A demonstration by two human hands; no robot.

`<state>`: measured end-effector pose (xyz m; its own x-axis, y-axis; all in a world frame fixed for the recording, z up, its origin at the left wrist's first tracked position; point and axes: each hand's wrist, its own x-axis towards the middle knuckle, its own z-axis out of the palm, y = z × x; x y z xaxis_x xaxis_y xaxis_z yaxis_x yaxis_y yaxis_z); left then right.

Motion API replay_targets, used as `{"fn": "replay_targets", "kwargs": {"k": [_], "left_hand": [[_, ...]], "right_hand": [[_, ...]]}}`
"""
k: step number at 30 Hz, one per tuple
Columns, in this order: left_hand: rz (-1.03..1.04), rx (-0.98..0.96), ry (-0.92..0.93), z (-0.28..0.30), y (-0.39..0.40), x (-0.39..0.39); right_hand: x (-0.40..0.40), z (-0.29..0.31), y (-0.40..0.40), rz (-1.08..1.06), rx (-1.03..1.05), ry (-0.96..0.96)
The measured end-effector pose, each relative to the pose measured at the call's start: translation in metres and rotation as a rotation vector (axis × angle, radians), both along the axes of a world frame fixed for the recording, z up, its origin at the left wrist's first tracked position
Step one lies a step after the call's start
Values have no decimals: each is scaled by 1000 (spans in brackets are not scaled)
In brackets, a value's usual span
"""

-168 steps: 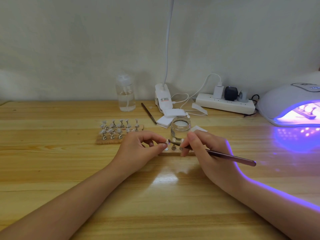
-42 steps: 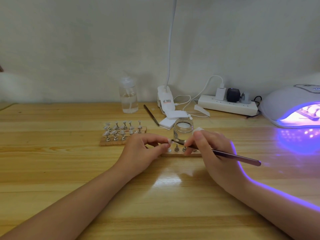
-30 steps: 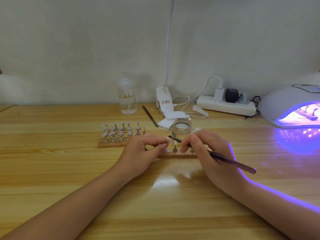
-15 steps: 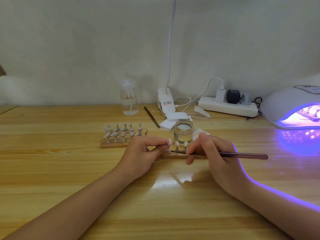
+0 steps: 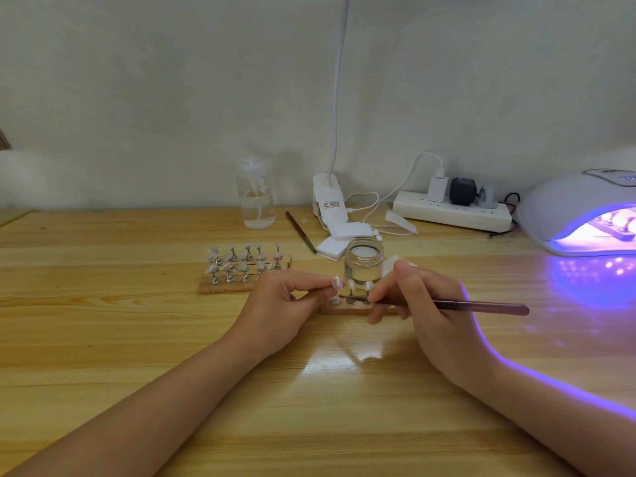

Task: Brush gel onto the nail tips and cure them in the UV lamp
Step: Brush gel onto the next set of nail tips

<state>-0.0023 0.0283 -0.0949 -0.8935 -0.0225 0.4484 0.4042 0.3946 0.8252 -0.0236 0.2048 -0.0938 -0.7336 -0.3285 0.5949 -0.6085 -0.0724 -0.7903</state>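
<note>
The right hand [image 5: 433,304] pinches a thin brush [image 5: 481,307] that lies almost flat, its long way side to side, its tip pointing left at a nail tip [image 5: 336,282]. The left hand [image 5: 278,304] pinches that nail tip just in front of the glass jar [image 5: 364,261], over a small wooden stand [image 5: 344,309]

A home nail-art desk is suggested: a wooden table [image 5: 103,339] set against a plain wall, a lit UV lamp [image 5: 581,211] (glowing violet), a power strip [image 5: 451,215].
</note>
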Motion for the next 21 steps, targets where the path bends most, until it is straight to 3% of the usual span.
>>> {"fn": "replay_targets", "kwargs": {"k": [4, 10, 18, 21], "left_hand": [[1, -8, -13, 0, 0, 0], [-16, -13, -35, 0, 1, 0], [-5, -47, -43, 1, 2, 1], [-9, -64, -43, 2, 2, 2]], "right_hand": [[1, 1, 0, -22, -30, 32], [-1, 3, 0, -123, 105, 45], [3, 2, 0, -71, -5, 49], [1, 2, 1, -125, 74, 77]]}}
